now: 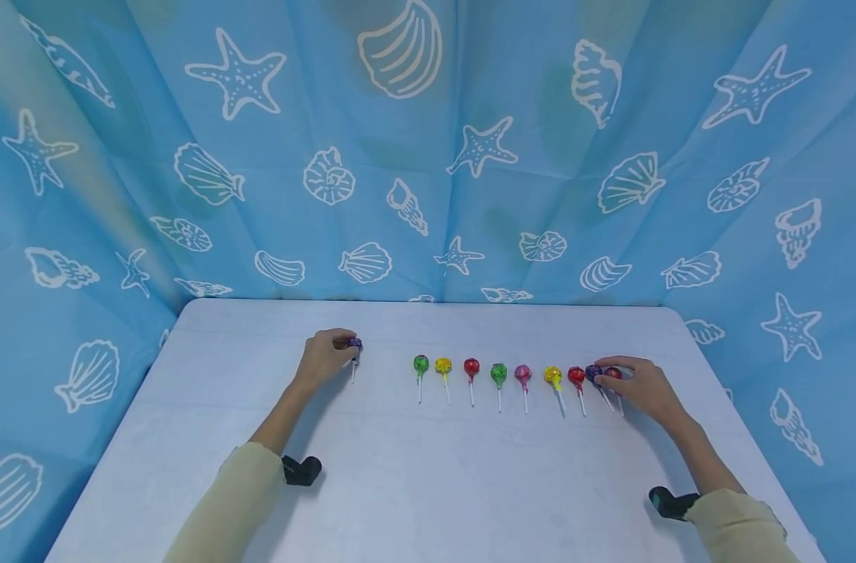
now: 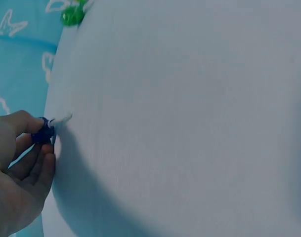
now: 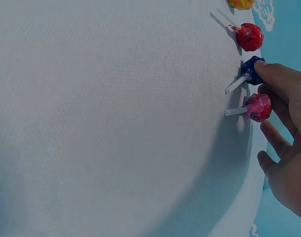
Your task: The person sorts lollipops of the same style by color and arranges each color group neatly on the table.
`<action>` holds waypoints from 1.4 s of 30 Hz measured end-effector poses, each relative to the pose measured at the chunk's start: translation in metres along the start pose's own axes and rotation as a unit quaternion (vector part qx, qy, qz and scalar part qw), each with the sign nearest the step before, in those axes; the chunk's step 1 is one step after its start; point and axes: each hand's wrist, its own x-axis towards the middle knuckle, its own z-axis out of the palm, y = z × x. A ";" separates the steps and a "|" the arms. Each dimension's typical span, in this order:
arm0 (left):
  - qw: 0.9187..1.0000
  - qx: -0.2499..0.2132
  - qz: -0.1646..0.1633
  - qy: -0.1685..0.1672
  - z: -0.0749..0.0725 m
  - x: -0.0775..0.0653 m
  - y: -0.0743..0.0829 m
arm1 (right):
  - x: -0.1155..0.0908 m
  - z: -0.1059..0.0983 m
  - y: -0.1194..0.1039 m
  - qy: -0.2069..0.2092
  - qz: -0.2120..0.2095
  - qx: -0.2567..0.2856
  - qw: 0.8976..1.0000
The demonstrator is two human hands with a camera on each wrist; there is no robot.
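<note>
Presently pinched by its round head in the left hand (image 1: 324,357): a purple lollipop (image 1: 355,343), stick toward the near side, well apart from the row's left end. Cannot tell whether lifted or resting on the surface (image 1: 428,485). Could roll or swing askew on release, because of that round head and a pinch with no hold on the stick. At the row's other end, apparently pinched by its head in the right hand (image 1: 644,386), a blue lollipop (image 1: 593,373), with a pink-red lollipop (image 3: 259,107) just beside, close against the same hand. Likeliest trouble here: knocking or dragging the pair together, owing to a grasp so near both heads. Could also cross sticks, given such tight spacing. Next leftward, a red lollipop (image 1: 576,374), easily nudged by any sideways push, then a yellow lollipop (image 1: 553,375), a little less exposed. At the row's far left, a green lollipop (image 1: 420,363), at risk of a bump from a low, careless sweep inward. Farther out, jutting over the surface, a left wrist camera (image 1: 302,471) and a right wrist camera (image 1: 672,505); might snag sticks with forearms brought too low.
</note>
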 end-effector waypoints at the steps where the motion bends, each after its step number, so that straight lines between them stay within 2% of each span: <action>1: 1.000 0.002 -0.001 0.001 -0.003 0.000 -0.002 | 0.000 0.000 0.000 0.001 0.000 -0.001 1.000; 10: 1.000 0.008 -0.015 0.010 -0.023 0.005 -0.015 | 0.000 0.002 -0.001 0.009 -0.002 -0.008 1.000; 21: 0.999 0.015 -0.036 0.008 -0.025 0.013 -0.019 | -0.001 -0.001 -0.001 0.013 0.004 -0.005 1.000; 24: 0.999 0.021 -0.037 0.009 -0.026 0.015 -0.018 | -0.003 -0.006 -0.003 0.028 0.001 0.000 1.000; 27: 0.999 0.027 -0.036 0.008 -0.026 0.018 -0.018 | -0.006 -0.011 -0.007 0.064 -0.021 0.001 0.998; 32: 0.999 0.033 -0.038 0.010 -0.027 0.021 -0.018 | -0.009 -0.016 -0.023 0.112 -0.074 0.006 0.991; 42: 0.999 0.017 -0.046 0.015 -0.021 0.028 -0.021 | -0.007 -0.005 -0.072 0.115 -0.111 0.044 0.986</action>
